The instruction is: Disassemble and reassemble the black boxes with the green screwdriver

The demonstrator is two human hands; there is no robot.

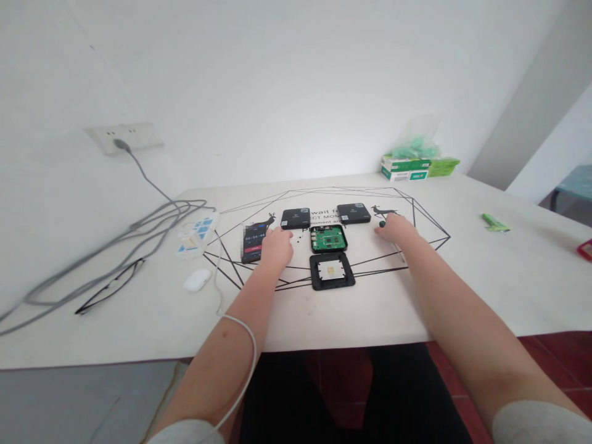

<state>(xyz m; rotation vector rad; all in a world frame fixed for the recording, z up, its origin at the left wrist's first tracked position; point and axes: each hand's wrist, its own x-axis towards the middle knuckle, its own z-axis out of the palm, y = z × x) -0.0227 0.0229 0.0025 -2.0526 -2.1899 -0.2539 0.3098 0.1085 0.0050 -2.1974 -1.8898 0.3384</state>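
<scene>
My left hand [278,246] rests beside a phone [251,243] with a timer on its screen. Its fingers are drawn together close to several tiny dark pieces, perhaps screws [300,238]; whatever they hold is too small to make out. At the right, my right hand [396,229] is closed on what looks like a screwdriver [382,224], its dark handle end at the fingers and a thin shaft below the hand. Between the hands lies an open black case with a green circuit board [328,239]. Nearer me is its detached black cover [319,280] with a metal plate [332,269].
Two closed black boxes [295,218] [354,213] lie behind the board. Leftward are a power strip [198,234], a white earbud case [197,280], glasses [111,287] and grey cable [157,246]. Green-white boxes [404,165] and a green packet [494,222] are rightward. A white cord [245,324] crosses my left forearm.
</scene>
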